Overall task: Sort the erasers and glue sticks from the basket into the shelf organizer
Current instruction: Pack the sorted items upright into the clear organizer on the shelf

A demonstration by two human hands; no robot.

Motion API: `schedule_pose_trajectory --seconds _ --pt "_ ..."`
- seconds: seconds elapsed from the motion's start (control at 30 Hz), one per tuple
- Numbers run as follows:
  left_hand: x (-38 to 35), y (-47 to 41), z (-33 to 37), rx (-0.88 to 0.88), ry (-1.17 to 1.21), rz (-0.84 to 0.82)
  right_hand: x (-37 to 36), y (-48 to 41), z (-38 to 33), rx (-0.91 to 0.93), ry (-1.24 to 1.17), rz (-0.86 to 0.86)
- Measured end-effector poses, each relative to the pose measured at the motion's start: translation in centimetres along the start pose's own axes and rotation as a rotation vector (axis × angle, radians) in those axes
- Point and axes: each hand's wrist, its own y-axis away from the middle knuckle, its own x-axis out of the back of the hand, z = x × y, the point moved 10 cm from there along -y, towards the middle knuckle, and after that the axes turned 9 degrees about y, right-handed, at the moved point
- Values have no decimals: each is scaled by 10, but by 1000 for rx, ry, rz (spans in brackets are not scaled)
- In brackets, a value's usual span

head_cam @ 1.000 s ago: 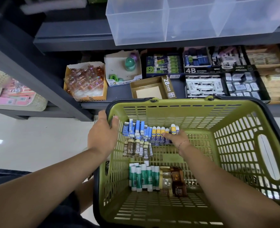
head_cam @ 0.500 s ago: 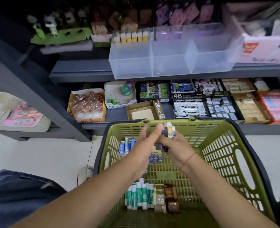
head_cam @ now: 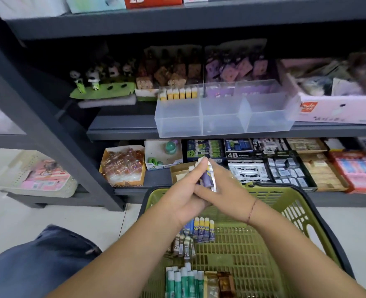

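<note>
Above the far rim of the green basket point(head_cam: 285, 191), my two hands meet around a small bundle of purple-and-yellow sticks point(head_cam: 206, 178). My right hand point(head_cam: 229, 188) grips the bundle from the right. My left hand point(head_cam: 183, 198) presses straight fingers against its left side. In the basket lie more purple-and-yellow sticks point(head_cam: 203, 229), brown 2B erasers point(head_cam: 184, 248), green-and-white glue sticks point(head_cam: 183, 282) and brown packs point(head_cam: 219, 283). The clear three-compartment organizer point(head_cam: 177, 124) stands on the shelf above; a row of yellow-and-white items point(head_cam: 178, 94) fills the back of its left compartment.
The lower shelf behind the basket holds open boxes: amber trinkets point(head_cam: 123, 166), a white box point(head_cam: 162, 155), 4B erasers point(head_cam: 248, 155) and other eraser trays point(head_cam: 285, 171). A pink-white carton point(head_cam: 336, 108) sits right of the organizer. A dark shelf post point(head_cam: 55, 130) slants at left.
My right hand lifted a bundle of sticks out of the basket. My left hand let go of the basket rim and joined it. My view tilted up toward the organizer shelf.
</note>
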Motion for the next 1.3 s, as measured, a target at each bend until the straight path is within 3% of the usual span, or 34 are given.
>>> schedule_pose_trajectory --seconds 0.1,0.2,0.37,0.53,0.63,0.8,1.03,1.17,1.3 --pt "-7 6 7 48 -2 -17 9 4 -16 132 -48 -54" --pt "-9 10 16 62 56 12 16 7 -19 91 -173 -128" --pt "-21 16 36 34 91 8 33 7 -39 102 -328 -95" --pt "-32 16 54 -10 130 -27 56 0 -62 125 -447 102" --pt "-38 14 61 -20 126 -46 63 -9 -74 201 -332 199" --pt "-43 7 72 -53 127 -72 69 -22 -80 286 -202 220" --pt "-48 6 92 -143 234 -60 83 -18 -89 362 -411 449" --pt "-45 6 99 -173 265 -42 82 -23 -90 271 -512 498" --pt "-29 8 125 -238 385 61 93 -52 -92 158 -753 364"
